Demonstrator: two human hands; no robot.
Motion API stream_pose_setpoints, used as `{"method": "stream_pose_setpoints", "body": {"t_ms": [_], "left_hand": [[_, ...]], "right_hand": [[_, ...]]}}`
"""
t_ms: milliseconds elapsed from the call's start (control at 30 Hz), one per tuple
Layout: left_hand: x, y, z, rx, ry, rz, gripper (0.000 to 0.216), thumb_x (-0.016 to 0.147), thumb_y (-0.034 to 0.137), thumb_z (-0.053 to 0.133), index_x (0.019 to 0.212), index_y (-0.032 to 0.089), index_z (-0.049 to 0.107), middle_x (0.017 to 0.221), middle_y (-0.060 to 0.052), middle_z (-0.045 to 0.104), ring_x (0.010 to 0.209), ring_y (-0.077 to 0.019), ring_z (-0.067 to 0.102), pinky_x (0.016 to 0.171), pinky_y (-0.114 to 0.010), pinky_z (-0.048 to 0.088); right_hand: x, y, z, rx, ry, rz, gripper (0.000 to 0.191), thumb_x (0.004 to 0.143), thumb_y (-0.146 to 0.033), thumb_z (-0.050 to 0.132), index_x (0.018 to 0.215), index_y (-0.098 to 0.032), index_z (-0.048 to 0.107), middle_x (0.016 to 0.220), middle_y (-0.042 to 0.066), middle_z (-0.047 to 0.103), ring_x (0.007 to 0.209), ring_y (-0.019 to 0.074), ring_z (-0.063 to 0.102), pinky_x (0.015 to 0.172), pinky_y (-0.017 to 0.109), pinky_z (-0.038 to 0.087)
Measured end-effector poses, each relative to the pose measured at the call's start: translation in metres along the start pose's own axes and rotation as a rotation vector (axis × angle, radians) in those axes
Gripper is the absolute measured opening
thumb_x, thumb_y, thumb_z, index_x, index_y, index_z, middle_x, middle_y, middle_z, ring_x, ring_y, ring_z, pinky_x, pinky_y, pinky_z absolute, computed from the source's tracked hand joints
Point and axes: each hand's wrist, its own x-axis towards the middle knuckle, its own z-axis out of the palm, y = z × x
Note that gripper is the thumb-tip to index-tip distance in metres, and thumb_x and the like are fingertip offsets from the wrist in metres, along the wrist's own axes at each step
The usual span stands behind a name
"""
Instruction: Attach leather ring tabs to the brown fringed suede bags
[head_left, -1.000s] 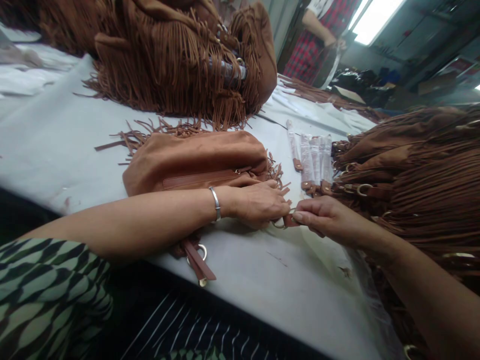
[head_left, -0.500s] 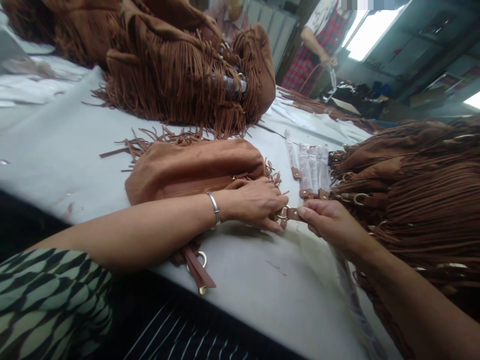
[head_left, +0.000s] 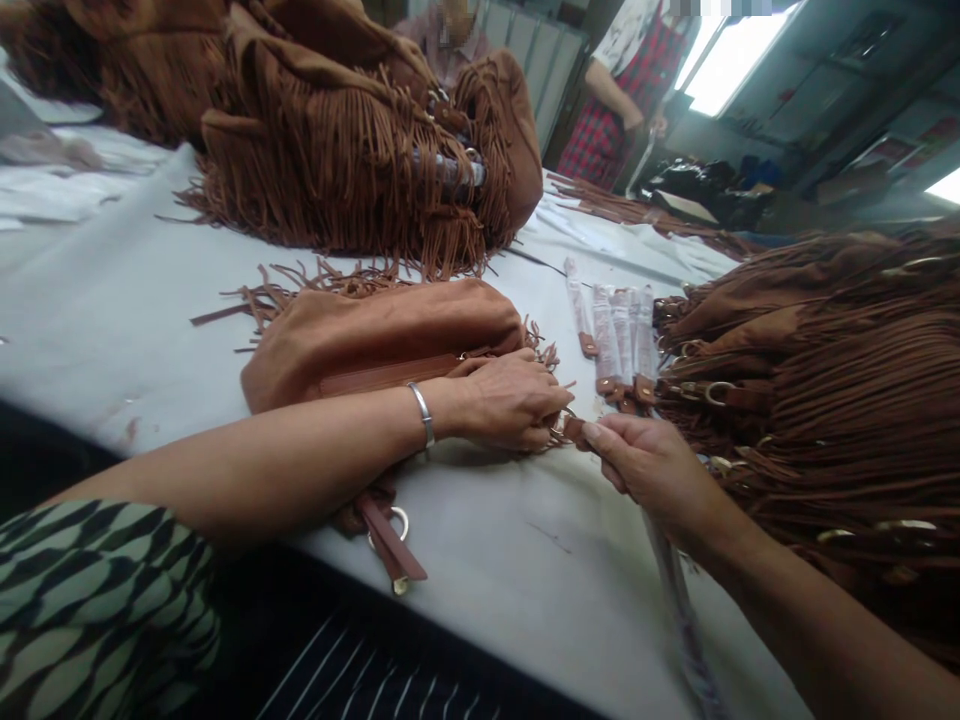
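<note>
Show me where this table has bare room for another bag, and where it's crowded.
Widest bare patch: grey table left of the tan bag, in front of the far fringed pile. A second lies at the near edge, this side of the left hand and right hand, which pinches a strap end. Crowded: the wrapped straps and stacked bags on the right.

The right hand [head_left: 652,470] has pushed the brown strap tab [head_left: 574,430] closer against the left hand [head_left: 510,400], whose fingers now hide most of the metal ring [head_left: 558,428] that showed clear a second ago; the wrapped strap [head_left: 679,600] now trails from the right hand down the bench [head_left: 487,600]
</note>
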Motion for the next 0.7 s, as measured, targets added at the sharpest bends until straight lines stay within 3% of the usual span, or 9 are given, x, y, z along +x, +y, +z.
{"method": "stream_pose_setpoints", "body": {"t_ms": [200, 300, 433, 500, 600, 700], "left_hand": [[-0.001, 0.0, 0.001, 0.006, -0.029, 0.14, 0.015, 0.081, 0.029, 0.052, 0.085, 0.016, 0.059, 0.09, -0.005, 0.064, 0.082, -0.02, 0.055, 0.079, -0.035, 0.033], [-0.002, 0.001, 0.002, 0.005, -0.025, 0.159, 0.016, 0.082, 0.029, 0.052, 0.089, 0.016, 0.058, 0.09, -0.005, 0.063, 0.082, -0.0197, 0.054, 0.079, -0.035, 0.032], [-0.003, 0.001, -0.001, 0.049, -0.025, 0.094, 0.032, 0.082, 0.044, 0.054, 0.096, 0.015, 0.055, 0.087, -0.007, 0.062, 0.08, -0.0207, 0.052, 0.076, -0.035, 0.031], [-0.003, 0.001, -0.005, 0.07, -0.038, 0.052, 0.037, 0.084, 0.05, 0.05, 0.095, 0.015, 0.054, 0.084, -0.006, 0.061, 0.078, -0.0206, 0.052, 0.074, -0.035, 0.03], [-0.003, 0.003, -0.009, 0.074, -0.063, 0.034, 0.033, 0.089, 0.047, 0.046, 0.094, 0.016, 0.055, 0.085, -0.006, 0.06, 0.079, -0.0196, 0.051, 0.073, -0.033, 0.03], [-0.001, 0.005, -0.012, 0.028, -0.095, 0.029, 0.032, 0.089, 0.047, 0.048, 0.096, 0.017, 0.055, 0.09, -0.005, 0.06, 0.082, -0.0187, 0.051, 0.072, -0.031, 0.031]], "right_hand": [[0.012, 0.004, -0.009, -0.203, -0.03, -0.137, 0.036, 0.079, -0.045, 0.044, 0.056, -0.019, 0.046, 0.044, -0.004, 0.039, 0.039, 0.0084, 0.032, 0.039, 0.022, 0.022], [0.02, 0.0, -0.021, -0.286, -0.191, -0.162, 0.035, 0.079, -0.046, 0.045, 0.06, -0.018, 0.051, 0.043, -0.004, 0.041, 0.038, 0.0089, 0.034, 0.039, 0.021, 0.024], [0.032, 0.002, -0.029, -0.381, -0.22, -0.18, 0.037, 0.081, -0.045, 0.046, 0.064, -0.015, 0.058, 0.041, -0.004, 0.043, 0.039, 0.0095, 0.037, 0.041, 0.022, 0.026], [0.038, 0.007, -0.027, -0.367, -0.207, -0.188, 0.036, 0.083, -0.043, 0.045, 0.065, -0.015, 0.059, 0.042, -0.004, 0.044, 0.04, 0.0097, 0.038, 0.042, 0.022, 0.027], [0.046, 0.015, -0.024, -0.251, -0.269, -0.178, 0.035, 0.084, -0.042, 0.044, 0.074, -0.013, 0.062, 0.048, -0.003, 0.049, 0.043, 0.0098, 0.04, 0.043, 0.022, 0.031], [0.045, 0.015, -0.035, -0.14, -0.312, -0.232, 0.04, 0.085, -0.047, 0.046, 0.087, -0.012, 0.065, 0.074, 0.004, 0.063, 0.062, 0.0138, 0.054, 0.057, 0.024, 0.042]]}}
